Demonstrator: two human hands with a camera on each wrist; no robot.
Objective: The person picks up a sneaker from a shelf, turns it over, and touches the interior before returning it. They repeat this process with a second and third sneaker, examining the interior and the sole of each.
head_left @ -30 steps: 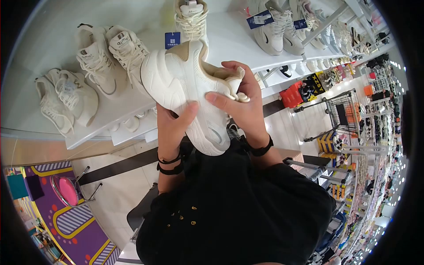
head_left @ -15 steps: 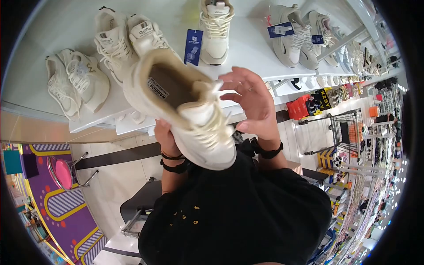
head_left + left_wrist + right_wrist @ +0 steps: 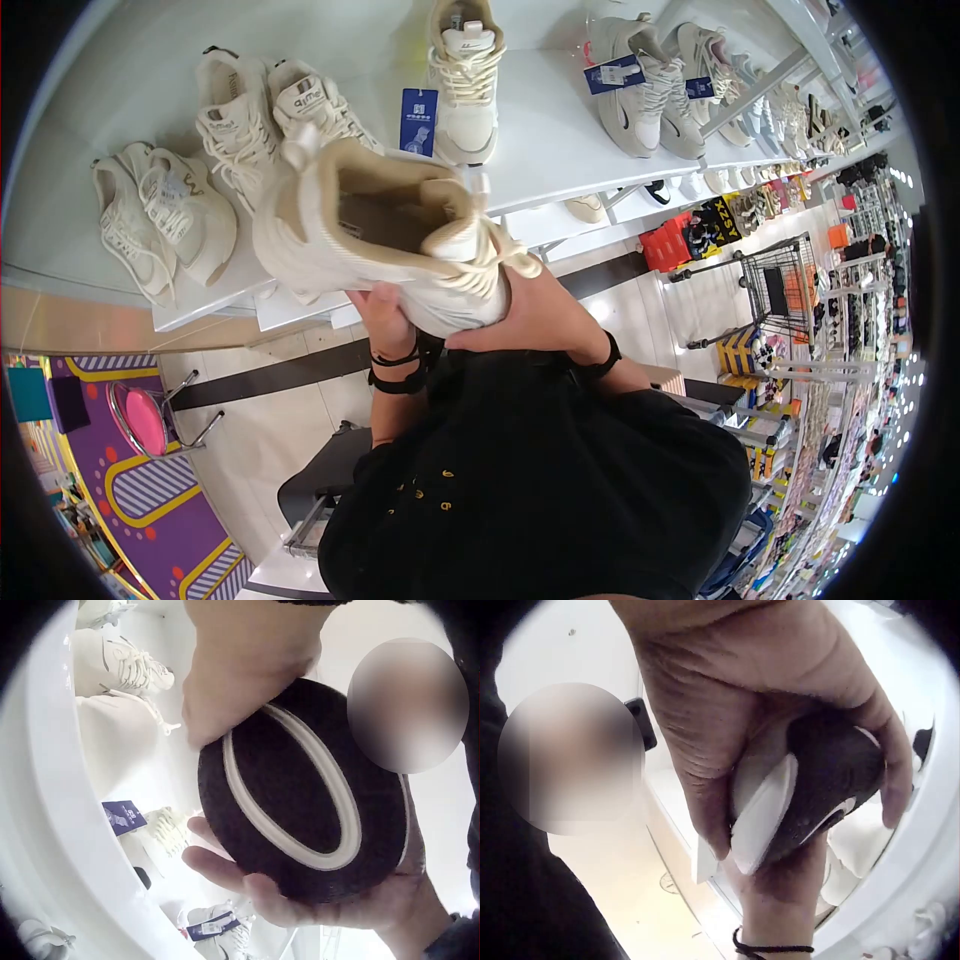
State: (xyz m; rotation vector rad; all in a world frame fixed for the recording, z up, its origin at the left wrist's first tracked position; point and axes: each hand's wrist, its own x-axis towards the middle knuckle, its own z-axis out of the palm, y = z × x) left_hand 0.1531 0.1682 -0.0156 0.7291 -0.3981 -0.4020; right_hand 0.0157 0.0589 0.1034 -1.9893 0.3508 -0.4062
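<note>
A cream-white laced shoe (image 3: 370,250) is held in front of the chest, its tan-lined opening facing up and its toe toward the body. My left hand (image 3: 383,315) grips it from below at the near side, most of its fingers hidden under the shoe. Around the toe end, my right hand (image 3: 545,315) holds on, thumb along the near side. The left wrist view shows the dark sole (image 3: 300,787) with a white oval line, and the right hand (image 3: 322,900) beneath it. In the right wrist view the right hand (image 3: 757,682) spans the toe (image 3: 810,780).
A white shelf (image 3: 550,120) ahead bears several light shoes, among them a single laced shoe (image 3: 467,95) beside a blue tag (image 3: 418,122). At the right stands a shopping cart (image 3: 775,290). A pink stool (image 3: 147,420) is at the lower left, near a dark grey seat (image 3: 325,475).
The shoe has turned from side-on to opening-up and then tilted, moving slightly left. My right hand left it, hung free, and now holds the toe end.
</note>
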